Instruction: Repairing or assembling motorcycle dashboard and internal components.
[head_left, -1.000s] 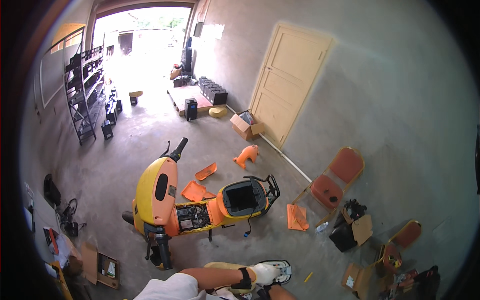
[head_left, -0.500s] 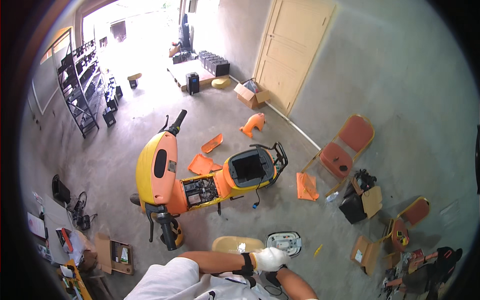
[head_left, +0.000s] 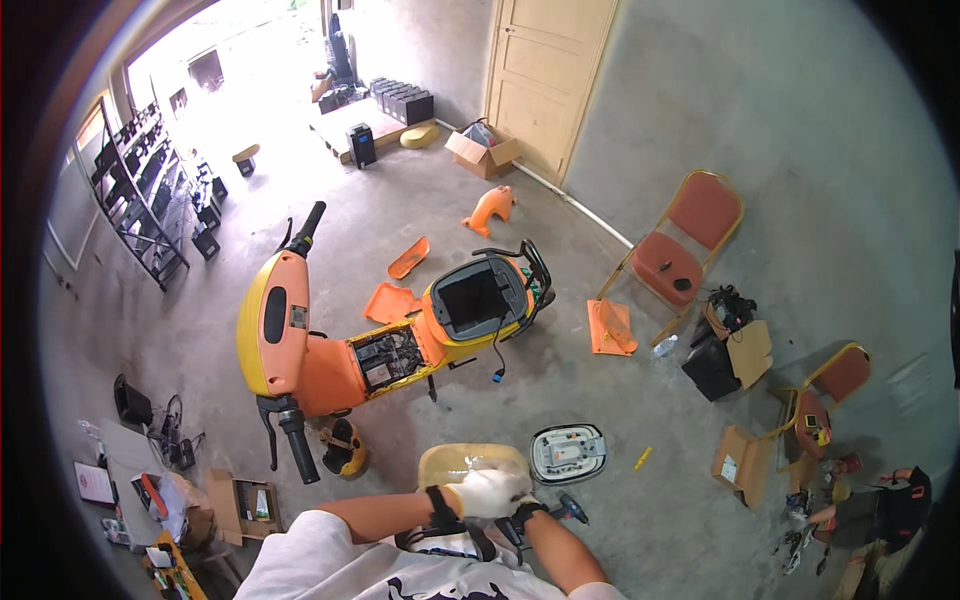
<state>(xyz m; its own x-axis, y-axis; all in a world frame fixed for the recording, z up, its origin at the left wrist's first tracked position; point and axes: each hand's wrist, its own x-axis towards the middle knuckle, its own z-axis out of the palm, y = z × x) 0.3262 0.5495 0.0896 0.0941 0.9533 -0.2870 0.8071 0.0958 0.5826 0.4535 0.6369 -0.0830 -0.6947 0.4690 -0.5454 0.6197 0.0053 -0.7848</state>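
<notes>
My left hand (head_left: 482,493), in a white knitted glove, reaches across to my right wrist. Its fingers look curled there, but what they grip cannot be made out. My right forearm (head_left: 562,550) rises from the lower right with a dark band at the wrist. Most of the right hand is hidden behind the left glove. Just beyond the hands lies a tan, shallow panel (head_left: 450,462), with a white-and-grey seat underside or lid (head_left: 568,454) to its right. A dark cordless drill (head_left: 573,508) shows partly behind my right arm.
An orange-yellow scooter (head_left: 330,360) stands ahead, its floorboard compartment exposed. Orange body panels (head_left: 610,328) are scattered around it. A red chair (head_left: 665,270), cardboard boxes (head_left: 745,460) and another person (head_left: 890,510) are at right. A cluttered table (head_left: 125,460) and shelving (head_left: 135,195) stand left.
My hands have shifted slightly left and stay together at the right wrist. The view has shifted, and more of the drill shows beside my right arm.
</notes>
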